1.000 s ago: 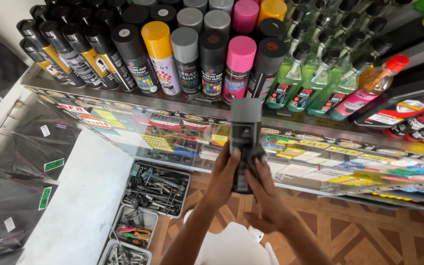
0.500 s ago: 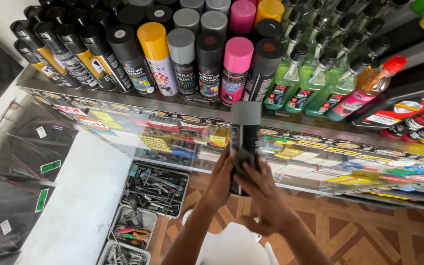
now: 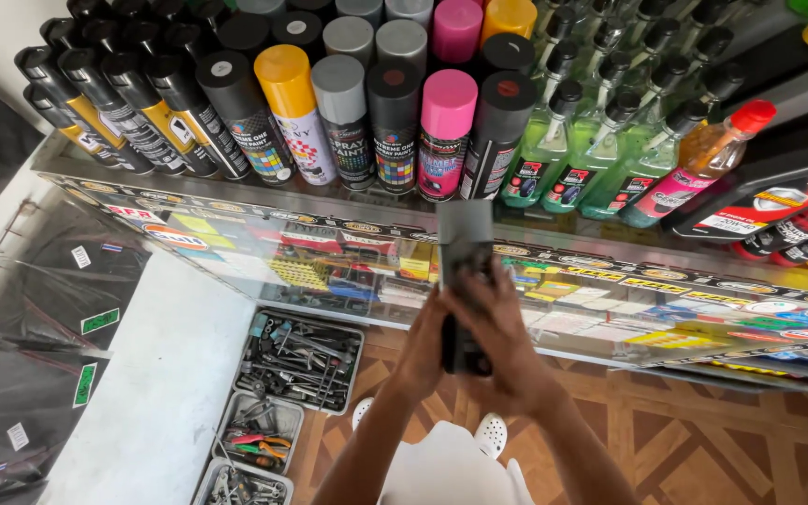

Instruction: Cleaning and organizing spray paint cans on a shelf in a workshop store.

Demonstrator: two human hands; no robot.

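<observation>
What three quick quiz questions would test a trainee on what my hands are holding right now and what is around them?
1. True or false: both hands, the left hand and the right hand, grip one dark grey spray can.
2. Which cap colour stands on the glass counter just behind the held can: A green, B pink, C white?
3. Fill in: on the floor to the left of the arms lie trays of ____.

Key:
1. True; the can is upright over the counter's front edge.
2. B, the pink-capped can.
3. Tools, in the tool trays.
</observation>
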